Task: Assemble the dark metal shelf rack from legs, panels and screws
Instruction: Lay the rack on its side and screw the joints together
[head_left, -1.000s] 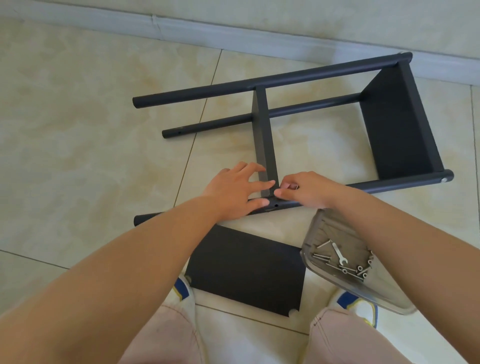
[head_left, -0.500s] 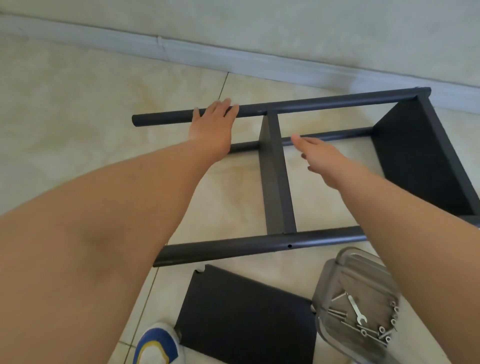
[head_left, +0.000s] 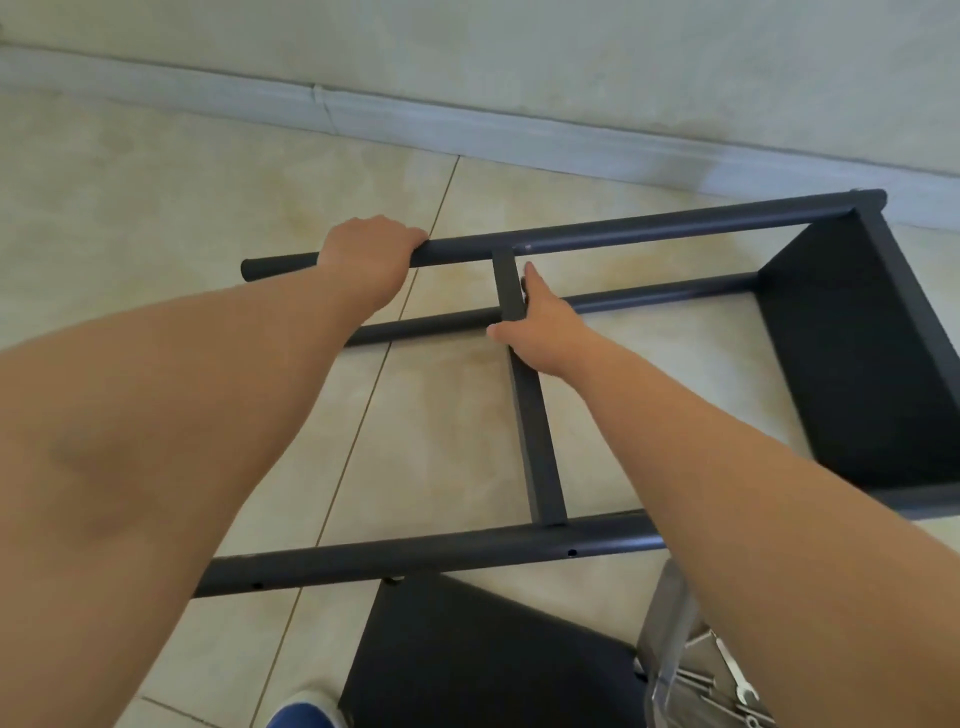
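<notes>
The left hand (head_left: 366, 260) grips the far leg (head_left: 649, 228) of the rack (head_left: 535, 447); the right hand (head_left: 540, 322) grips its middle panel (head_left: 537, 441). The rack lies sideways on the floor (head_left: 156, 218), with a loose panel (head_left: 483, 654) and a screw tray (head_left: 670, 639) nearby.

— How was the light?
— Soft and even daylight; the tiled floor (head_left: 156, 218) was bright, with only faint shadows under the rack (head_left: 649, 231) legs beyond the left hand (head_left: 366, 260). I couldn't tell its source.
— Any glare?
— A little shine on the clear plastic tray (head_left: 670, 623) below the right hand (head_left: 540, 325).
— Sharpness?
— Slightly soft all over, smeared along the shelf panel (head_left: 857, 364) right of that hand. The baseboard (head_left: 467, 130) bowed from the wide lens, and both forearms loomed large near the bottom edge.
</notes>
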